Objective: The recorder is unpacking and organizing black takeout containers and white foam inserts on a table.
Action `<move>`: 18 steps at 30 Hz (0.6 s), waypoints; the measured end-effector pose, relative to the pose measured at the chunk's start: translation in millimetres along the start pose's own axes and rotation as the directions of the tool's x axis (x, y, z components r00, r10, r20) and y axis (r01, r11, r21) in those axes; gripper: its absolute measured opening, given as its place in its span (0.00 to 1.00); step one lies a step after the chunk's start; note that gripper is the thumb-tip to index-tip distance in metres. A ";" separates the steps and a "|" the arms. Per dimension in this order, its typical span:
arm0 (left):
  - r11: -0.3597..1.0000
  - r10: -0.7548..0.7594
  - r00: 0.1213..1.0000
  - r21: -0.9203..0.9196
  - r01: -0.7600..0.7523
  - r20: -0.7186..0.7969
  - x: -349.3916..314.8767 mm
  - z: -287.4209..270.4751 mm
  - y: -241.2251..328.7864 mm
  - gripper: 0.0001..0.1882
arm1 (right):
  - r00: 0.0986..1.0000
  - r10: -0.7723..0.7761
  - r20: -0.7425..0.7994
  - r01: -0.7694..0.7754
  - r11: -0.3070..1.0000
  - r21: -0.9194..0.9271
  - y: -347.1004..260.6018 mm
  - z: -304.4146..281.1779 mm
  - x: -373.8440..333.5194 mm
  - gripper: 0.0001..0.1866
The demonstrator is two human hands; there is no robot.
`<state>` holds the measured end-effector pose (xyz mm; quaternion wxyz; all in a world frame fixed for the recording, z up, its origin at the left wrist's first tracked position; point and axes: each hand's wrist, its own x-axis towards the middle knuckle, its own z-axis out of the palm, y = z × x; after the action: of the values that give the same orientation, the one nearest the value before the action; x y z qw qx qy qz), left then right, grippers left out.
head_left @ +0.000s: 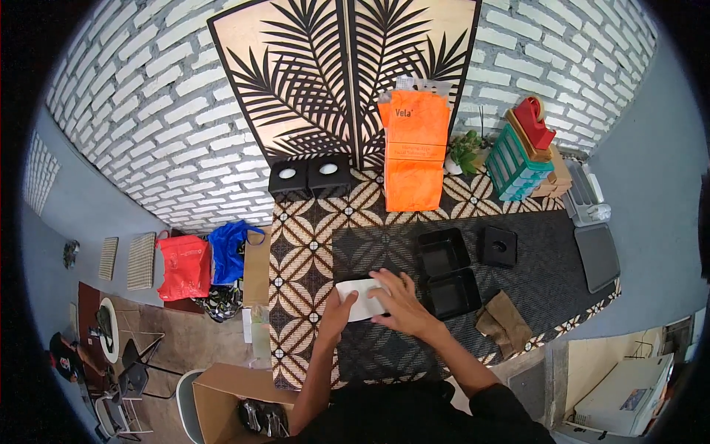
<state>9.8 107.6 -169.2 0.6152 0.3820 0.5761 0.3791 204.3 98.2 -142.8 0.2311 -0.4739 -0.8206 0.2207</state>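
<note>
A flat white rectangle, which looks like a stack of folded paper napkins point(361, 299), is held level between my hands above the dark table mat. My left hand point(336, 312) closes on its left end, thumb on top and fingers hidden underneath. My right hand point(403, 305) curves over its right end, fingertips and thumb on the paper. Right beside my right hand are two open black boxes, one farther point(444, 250) and one nearer point(454, 294). A black square piece with a small round centre point(498, 247) lies to their right. Crumpled brown cloth or paper point(504, 324) lies near the front edge.
Two black tissue boxes point(289, 179) stand at the back left, near an orange bag point(416, 152). Back right are a plant point(464, 152), teal drawers point(518, 166) and a red tape dispenser point(531, 122). A grey tray point(597, 257) lies far right. An open carton point(240, 385) stands below left.
</note>
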 end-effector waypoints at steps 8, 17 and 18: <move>0.997 -0.065 0.995 -0.042 0.068 0.077 5.5 -8.2 2.9 0.17 | 0.936 -0.258 0.238 0.238 0.965 0.110 15.4 21.1 36.5 0.39; 0.988 -0.036 0.990 -0.143 0.056 0.135 3.3 -19.3 -11.8 0.17 | 0.937 -0.314 0.151 0.295 0.946 0.131 12.8 32.5 40.3 0.38; 0.988 -0.037 0.990 -0.144 0.057 0.133 3.2 -20.2 -14.2 0.17 | 0.937 -0.315 0.153 0.296 0.946 0.133 12.4 32.9 41.0 0.38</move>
<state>-9.8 105.2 -184.3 0.6866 0.3457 0.5142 0.3803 175.1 135.1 -169.3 0.2160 -0.3064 -0.8880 0.2662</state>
